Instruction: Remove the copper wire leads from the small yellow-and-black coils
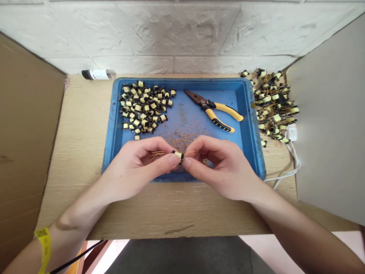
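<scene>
Between my two hands is a small transformer coil (178, 154), wrapped in pale yellow tape with black ends and thin copper wires sticking out both sides. My left hand (145, 158) pinches its body between thumb and forefinger. At its right end, the thumb and forefinger of my right hand (218, 163) are closed on the copper wires. Both hands hover over the near part of a blue tray (114, 129). Beneath them lie many copper wire clippings (182, 140). Long-nose pliers (211, 108) with yellow and black handles rest in the tray, jaws pointing to the upper left.
A pile of coils with short leads (145, 106) fills the tray's left side. Right of the tray lie coils with long wires (275, 106), beside a white plug and cable (291, 133). A small black-capped bottle (98, 74) lies by the wall. Upright panels flank both sides.
</scene>
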{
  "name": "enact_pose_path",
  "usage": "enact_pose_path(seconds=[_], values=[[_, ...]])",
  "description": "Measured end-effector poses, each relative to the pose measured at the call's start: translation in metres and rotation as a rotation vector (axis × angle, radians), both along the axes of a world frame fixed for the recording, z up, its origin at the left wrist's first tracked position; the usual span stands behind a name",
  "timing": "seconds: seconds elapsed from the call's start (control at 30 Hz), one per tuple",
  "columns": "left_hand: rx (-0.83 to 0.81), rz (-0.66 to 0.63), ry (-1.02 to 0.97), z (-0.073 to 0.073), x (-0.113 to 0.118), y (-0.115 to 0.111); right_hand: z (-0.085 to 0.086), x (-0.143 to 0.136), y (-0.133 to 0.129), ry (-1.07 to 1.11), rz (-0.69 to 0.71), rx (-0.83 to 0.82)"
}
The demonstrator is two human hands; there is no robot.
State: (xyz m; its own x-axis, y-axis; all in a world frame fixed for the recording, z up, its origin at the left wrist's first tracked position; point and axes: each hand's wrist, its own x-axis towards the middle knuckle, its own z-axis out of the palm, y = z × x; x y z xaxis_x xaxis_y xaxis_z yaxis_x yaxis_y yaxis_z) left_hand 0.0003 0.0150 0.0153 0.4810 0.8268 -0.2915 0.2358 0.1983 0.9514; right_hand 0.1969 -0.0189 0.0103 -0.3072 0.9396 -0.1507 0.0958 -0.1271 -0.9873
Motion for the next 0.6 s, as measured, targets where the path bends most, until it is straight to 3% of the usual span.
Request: enact_pose_path(seconds=[0.2, 0.6], values=[[-0.030, 0.021, -0.010, -0.0006, 0.0011, 0.0006, -0.0011, -0.0002, 0.0002, -0.035, -0.022, -0.010], [0.059, 0.135, -0.001, 0.0001, -0.0011, 0.0005, 0.0018, 0.0013, 0.0023, 0.068, -0.005, -0.196]])
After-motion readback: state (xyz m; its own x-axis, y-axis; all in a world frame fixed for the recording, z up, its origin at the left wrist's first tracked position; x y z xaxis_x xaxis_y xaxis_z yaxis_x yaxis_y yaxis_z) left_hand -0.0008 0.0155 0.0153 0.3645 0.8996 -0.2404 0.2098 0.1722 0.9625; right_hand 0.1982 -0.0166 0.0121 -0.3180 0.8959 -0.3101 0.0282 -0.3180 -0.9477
